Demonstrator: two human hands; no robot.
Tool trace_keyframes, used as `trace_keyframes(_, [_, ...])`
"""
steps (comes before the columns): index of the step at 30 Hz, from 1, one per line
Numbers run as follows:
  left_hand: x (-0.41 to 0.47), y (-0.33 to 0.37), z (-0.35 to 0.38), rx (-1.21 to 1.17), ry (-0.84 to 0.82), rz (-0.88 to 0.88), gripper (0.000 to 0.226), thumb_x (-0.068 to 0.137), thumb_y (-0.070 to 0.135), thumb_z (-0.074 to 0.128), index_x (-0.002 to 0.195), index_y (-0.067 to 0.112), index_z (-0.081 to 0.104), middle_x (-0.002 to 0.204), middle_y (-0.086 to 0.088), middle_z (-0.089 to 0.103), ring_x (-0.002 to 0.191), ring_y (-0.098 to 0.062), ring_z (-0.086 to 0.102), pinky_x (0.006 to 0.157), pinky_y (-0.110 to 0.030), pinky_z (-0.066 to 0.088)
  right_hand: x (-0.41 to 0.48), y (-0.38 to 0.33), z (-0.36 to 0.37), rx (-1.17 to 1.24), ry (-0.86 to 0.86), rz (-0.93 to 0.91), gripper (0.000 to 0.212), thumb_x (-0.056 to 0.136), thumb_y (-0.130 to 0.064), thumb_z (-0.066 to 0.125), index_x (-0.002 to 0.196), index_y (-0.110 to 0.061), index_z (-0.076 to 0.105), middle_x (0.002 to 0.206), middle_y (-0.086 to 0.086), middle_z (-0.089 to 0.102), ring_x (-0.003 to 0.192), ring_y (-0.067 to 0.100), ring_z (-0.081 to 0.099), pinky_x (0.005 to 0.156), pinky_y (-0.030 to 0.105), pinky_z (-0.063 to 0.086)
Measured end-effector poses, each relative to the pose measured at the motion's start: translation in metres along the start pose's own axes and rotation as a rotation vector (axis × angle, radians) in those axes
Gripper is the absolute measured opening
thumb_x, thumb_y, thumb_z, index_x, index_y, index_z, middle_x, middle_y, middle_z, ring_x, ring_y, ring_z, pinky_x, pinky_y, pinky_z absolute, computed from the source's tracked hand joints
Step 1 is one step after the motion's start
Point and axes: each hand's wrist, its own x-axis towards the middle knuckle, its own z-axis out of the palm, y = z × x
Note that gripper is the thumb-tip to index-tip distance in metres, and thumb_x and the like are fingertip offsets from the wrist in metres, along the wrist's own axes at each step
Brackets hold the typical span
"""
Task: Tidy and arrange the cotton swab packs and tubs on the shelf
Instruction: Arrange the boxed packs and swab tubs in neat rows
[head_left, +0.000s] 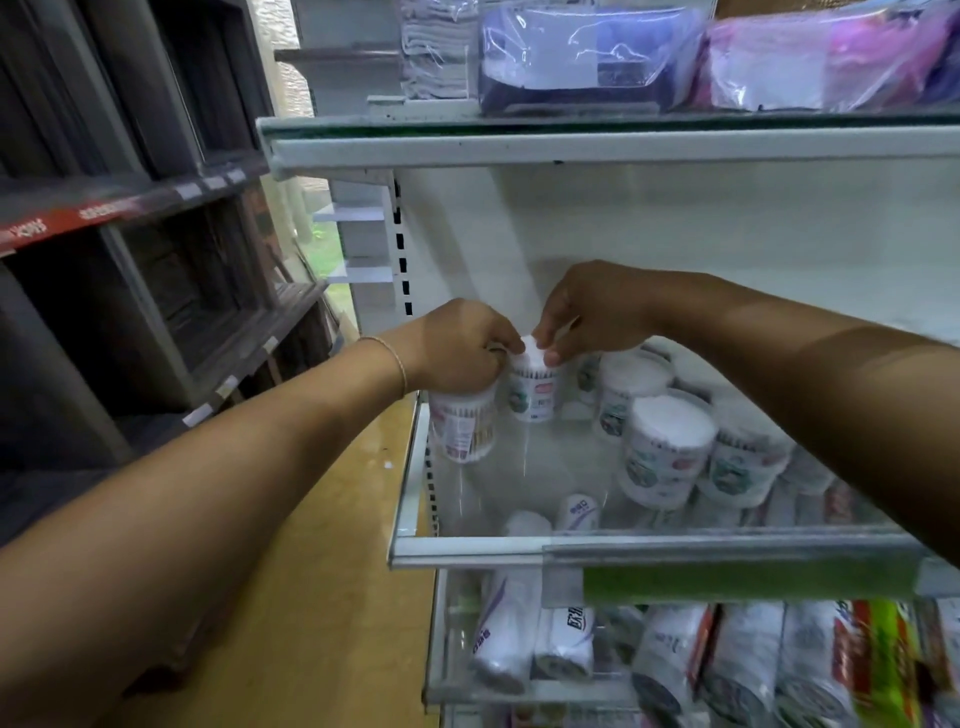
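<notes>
Both hands work at the left end of the glass shelf (467, 552). The left hand (457, 348), with a thin bracelet (397, 364) on its wrist, comes down over the top of a clear cotton swab tub (462, 423) at the shelf's left edge. Its fingers are curled around the lid and grip it. Whether this tub stands on the glass or is lifted just off it cannot be told.

Just to the right of it and a little further back on the shelf is a second tub (532, 392) with a white top. The right hand (592, 312) pinches its lid between the thumb and the bent fingertips. The two hands almost touch above these tubs.

Toward the right half of the shelf stands a tight group of more tubs (665, 449), upright and touching one another, their white tops showing. Near the shelf's front rim lie two small white packs (577, 512) on their sides, close together.

A green label strip (748, 584) runs along the front of the shelf on the right. Below the shelf, rolled white packs (506, 634) lie in a row on a lower level. Above the shelf, another level holds clear plastic bags (587, 57) of folded cloth. Left of the shelf, across a yellow floor (337, 571), stands a dark rack (130, 208).
</notes>
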Motion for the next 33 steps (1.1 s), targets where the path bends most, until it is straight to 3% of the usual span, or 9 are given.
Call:
trace_keyframes(3, [0.002,0.001,0.001,0.019,-0.002,0.019,0.037,0.094,0.012,0.048,0.127,0.014,0.064,0.134,-0.003,0.061,0.124,-0.018,0.054,0.106,-0.026,0.038,0.0,0.003,0.002,-0.022,-0.001,-0.015,0.025,0.082,-0.037,0.077,0.105,-0.028,0.076,0.112,-0.01,0.071,0.102,0.008,0.063,0.098,0.033,0.048])
trace_keyframes(7, [0.008,0.002,0.004,0.044,-0.034,0.023,0.038,0.095,0.015,0.048,0.131,0.013,0.061,0.137,-0.006,0.059,0.126,-0.022,0.053,0.109,-0.036,0.039,-0.001,0.008,0.003,-0.025,0.02,0.006,0.027,0.083,-0.037,0.076,0.108,-0.026,0.075,0.115,-0.009,0.07,0.104,0.01,0.061,0.095,0.03,0.047])
trace_keyframes(14, [0.018,0.001,0.007,0.085,-0.029,0.016,0.038,0.095,0.015,0.049,0.131,0.012,0.061,0.138,-0.006,0.058,0.128,-0.022,0.052,0.108,-0.03,0.037,0.0,0.009,0.005,0.014,0.049,0.043,0.026,0.084,-0.033,0.076,0.108,-0.021,0.076,0.112,-0.007,0.07,0.101,0.011,0.063,0.085,0.022,0.044])
trace_keyframes(25, [0.021,-0.005,0.011,0.054,-0.019,0.028,0.042,0.098,0.014,0.048,0.14,0.011,0.053,0.147,-0.005,0.048,0.137,-0.019,0.041,0.105,-0.016,0.023,0.008,0.007,0.007,-0.037,0.078,0.064,0.026,0.084,-0.036,0.076,0.106,-0.022,0.076,0.109,-0.007,0.071,0.1,0.012,0.064,0.088,0.023,0.046])
trace_keyframes(33, [0.024,-0.011,0.013,0.063,-0.037,0.057,0.043,0.099,0.014,0.047,0.141,0.011,0.051,0.15,-0.006,0.044,0.139,-0.018,0.039,0.109,-0.018,0.023,0.002,0.0,0.006,-0.06,0.069,0.075,0.029,0.088,-0.033,0.072,0.112,-0.017,0.074,0.116,-0.003,0.07,0.106,0.016,0.063,0.092,0.026,0.047])
